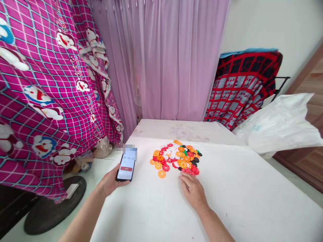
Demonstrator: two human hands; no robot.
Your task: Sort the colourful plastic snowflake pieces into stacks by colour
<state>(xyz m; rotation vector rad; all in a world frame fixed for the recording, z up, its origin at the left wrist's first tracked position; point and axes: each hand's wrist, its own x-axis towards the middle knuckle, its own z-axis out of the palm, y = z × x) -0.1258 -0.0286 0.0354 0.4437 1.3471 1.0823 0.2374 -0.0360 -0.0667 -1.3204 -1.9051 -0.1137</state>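
The landmark was the heap of flower-shaped plastic pieces [176, 158] on the white table [252, 201]. It lay near the table's middle, a little toward the far side, and it was longer from left to right than from near to far; the single pieces were flat round discs, so they pointed in no clear direction.

Left of the heap, at the table's left edge, the left hand [111, 183] held a phone [126, 166]. Its fingers were closed around the lower part of the phone, and the phone's long axis ran away from the person, leaning slightly to the right, with the lit screen facing up.

Just in front of the heap, on the near side, the right hand [193, 191] rested palm down on the table. Its fingers [185, 179] were loose and holding nothing. They pointed up and to the left at the heap's near right edge, and the tips were just beside the red pieces, perhaps touching them. The right hand was clearly the nearer one to the heap.
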